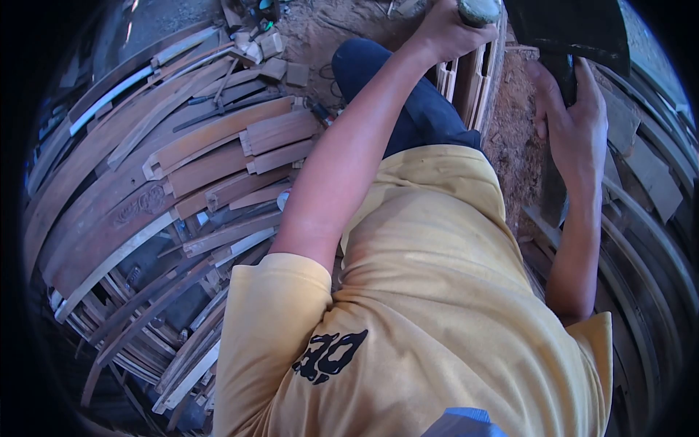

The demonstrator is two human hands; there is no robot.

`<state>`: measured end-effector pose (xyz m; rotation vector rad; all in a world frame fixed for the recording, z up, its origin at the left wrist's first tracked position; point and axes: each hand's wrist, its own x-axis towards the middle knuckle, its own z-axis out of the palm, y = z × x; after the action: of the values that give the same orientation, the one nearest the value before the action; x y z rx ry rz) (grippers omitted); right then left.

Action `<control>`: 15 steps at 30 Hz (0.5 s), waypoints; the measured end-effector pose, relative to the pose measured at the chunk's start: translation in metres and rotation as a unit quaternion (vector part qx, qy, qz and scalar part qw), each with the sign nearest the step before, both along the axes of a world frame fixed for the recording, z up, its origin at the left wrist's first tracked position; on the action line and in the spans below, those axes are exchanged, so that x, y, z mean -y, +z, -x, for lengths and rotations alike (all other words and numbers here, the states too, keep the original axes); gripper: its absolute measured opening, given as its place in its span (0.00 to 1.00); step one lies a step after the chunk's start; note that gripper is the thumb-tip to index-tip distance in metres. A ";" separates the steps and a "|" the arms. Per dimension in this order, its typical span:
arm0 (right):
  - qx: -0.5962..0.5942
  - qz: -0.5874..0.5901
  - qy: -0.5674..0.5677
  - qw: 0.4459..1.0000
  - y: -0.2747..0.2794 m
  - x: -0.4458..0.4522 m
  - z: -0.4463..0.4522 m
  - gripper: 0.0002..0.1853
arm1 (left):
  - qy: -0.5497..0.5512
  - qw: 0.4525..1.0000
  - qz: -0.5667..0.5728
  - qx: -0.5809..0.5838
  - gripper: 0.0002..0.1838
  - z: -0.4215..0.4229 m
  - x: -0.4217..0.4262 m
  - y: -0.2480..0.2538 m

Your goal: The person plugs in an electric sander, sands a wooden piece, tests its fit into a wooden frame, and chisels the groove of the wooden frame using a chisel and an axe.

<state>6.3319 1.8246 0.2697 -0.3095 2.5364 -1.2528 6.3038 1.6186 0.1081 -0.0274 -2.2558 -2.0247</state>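
Note:
My left hand (450,35) is closed around a tool with a pale, rounded end (478,12); the rest of that tool is hidden. It is held over a slotted wooden piece (480,84) that runs beside my leg. On the right, my right hand (575,120) is wrapped around the narrow neck of a dark, broad-headed tool (571,29). The head is wide and flat, cut off by the top edge of the view, so I cannot tell its kind.
Stacked boards and cut wooden parts (211,146) crowd the left side. Small wood blocks (273,69) lie near the top left. Wood shavings (510,138) cover the ground between the slotted piece and my right arm. More long strips (641,233) lie at right.

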 end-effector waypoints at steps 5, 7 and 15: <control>-0.120 -0.148 0.049 0.981 -0.006 0.001 0.009 0.23 | -0.047 0.988 -0.002 0.147 0.06 -0.013 0.005 0.013; -0.140 -0.166 0.077 0.973 -0.001 0.005 0.012 0.24 | -0.031 0.987 -0.036 0.151 0.07 -0.010 -0.004 0.022; -0.115 -0.167 0.089 0.975 0.001 0.014 0.015 0.26 | -0.019 0.996 -0.075 0.037 0.12 -0.005 -0.002 0.012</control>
<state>6.3164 1.8110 0.2705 -0.6166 2.7795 -0.7465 6.3086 1.6204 0.1201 0.0165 -2.1523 -2.2457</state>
